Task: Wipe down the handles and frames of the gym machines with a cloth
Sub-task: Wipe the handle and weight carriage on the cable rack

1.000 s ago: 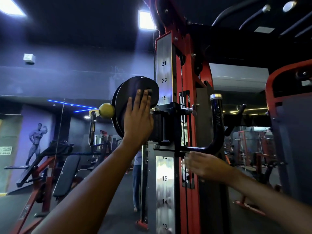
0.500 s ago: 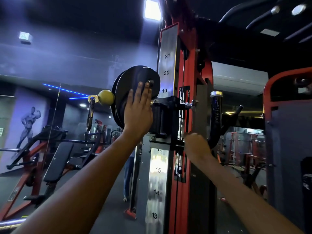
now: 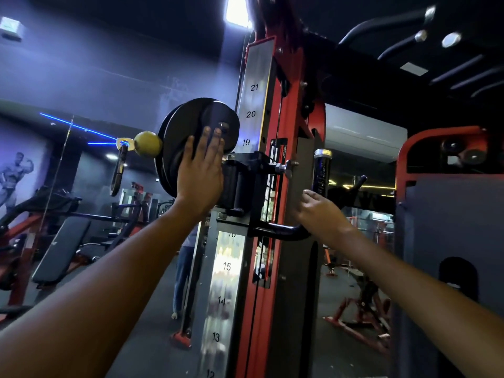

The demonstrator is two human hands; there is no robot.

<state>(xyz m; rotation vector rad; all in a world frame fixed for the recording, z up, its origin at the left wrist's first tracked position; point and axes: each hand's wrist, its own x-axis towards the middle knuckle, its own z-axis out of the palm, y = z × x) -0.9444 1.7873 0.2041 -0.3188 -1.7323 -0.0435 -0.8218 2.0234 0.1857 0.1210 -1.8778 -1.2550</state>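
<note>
Dim gym: left hand [image 3: 200, 173] flat, fingers straight, on round black pulley [image 3: 191, 137]; right hand [image 3: 317, 211] curls around tubular black handle [image 3: 321, 173].

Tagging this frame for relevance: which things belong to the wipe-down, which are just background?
Job:
left hand, flat on black pulley wheel
right hand, at black handle
red frame
No cloth visible.

Background:
yellow ball
bench
wall mural
</note>
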